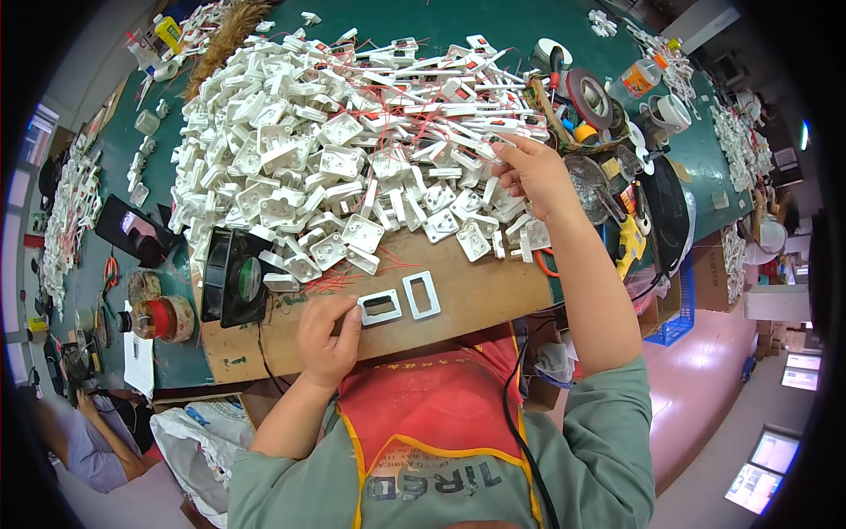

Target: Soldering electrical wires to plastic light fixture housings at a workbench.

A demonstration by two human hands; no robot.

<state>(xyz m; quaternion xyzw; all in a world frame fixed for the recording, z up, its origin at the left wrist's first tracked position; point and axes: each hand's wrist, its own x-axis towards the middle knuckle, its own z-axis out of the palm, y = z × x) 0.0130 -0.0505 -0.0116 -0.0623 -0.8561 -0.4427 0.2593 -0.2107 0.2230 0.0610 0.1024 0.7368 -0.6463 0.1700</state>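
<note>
A large heap of white plastic parts (273, 150) covers the middle of the bench, square cup-like pieces to the left and long strips with red wires (441, 110) towards the back right. On the brown board in front lie two white rectangular frames with open centres. My left hand (326, 339) is closed at the left end of the nearer frame (381, 307), thumb and forefinger at its edge. The other frame (422, 295) lies just right of it, untouched. At the heap's right side, my right hand (538, 176) pinches the end of a white plastic strip (490, 145), partly hidden by the fingers.
Loose red wires (335, 280) lie at the heap's front edge. A small black fan (236, 278) and tape rolls (163, 317) stand left. Right are a tape roll (589, 97), a bottle (641, 78) and a yellow-handled tool (629, 247). Another person (92, 441) sits at lower left.
</note>
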